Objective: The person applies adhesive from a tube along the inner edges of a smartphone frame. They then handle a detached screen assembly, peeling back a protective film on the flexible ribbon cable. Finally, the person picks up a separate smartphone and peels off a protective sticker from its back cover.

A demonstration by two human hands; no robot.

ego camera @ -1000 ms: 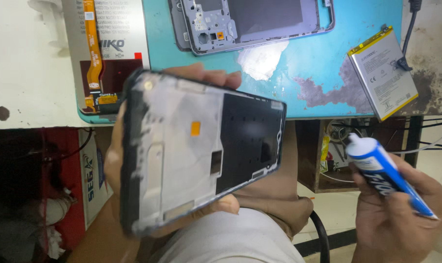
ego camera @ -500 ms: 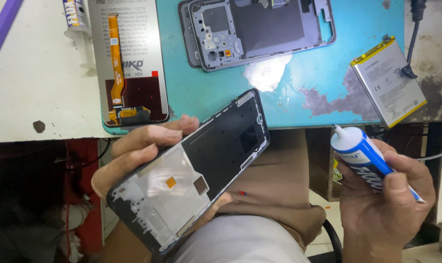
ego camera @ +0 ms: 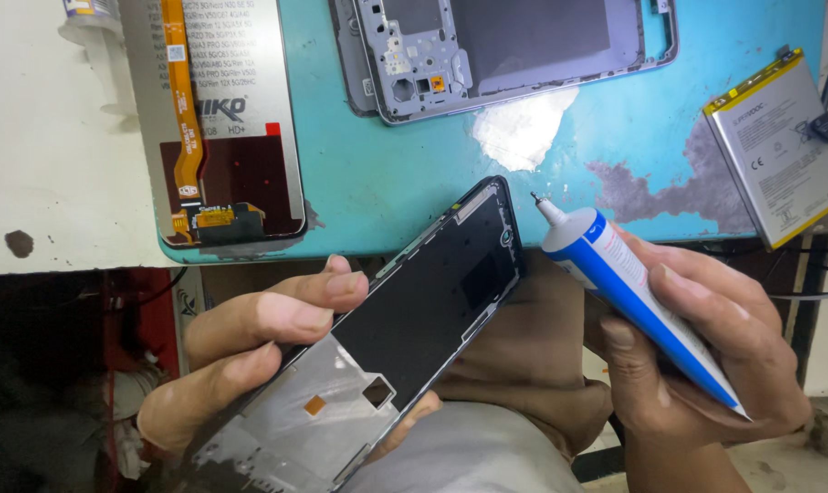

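My left hand (ego camera: 241, 351) grips a black phone frame (ego camera: 405, 319) by its lower end, holding it slanted over my lap with its top corner pointing up to the right. My right hand (ego camera: 706, 347) holds a blue and white glue tube (ego camera: 633, 292). The tube's thin nozzle tip (ego camera: 544, 205) sits just right of the frame's top corner, close to it but apart.
On the teal mat (ego camera: 387, 183) lie a display panel with an orange flex cable (ego camera: 213, 119), a grey phone back housing (ego camera: 505, 46) and a white wad of tissue (ego camera: 524, 128). A flat battery (ego camera: 779, 146) rests at the right edge.
The glue tube has moved up and left, bringing its nozzle near the frame's top corner. The frame has stayed slanted in my left hand, and the view has closed in.
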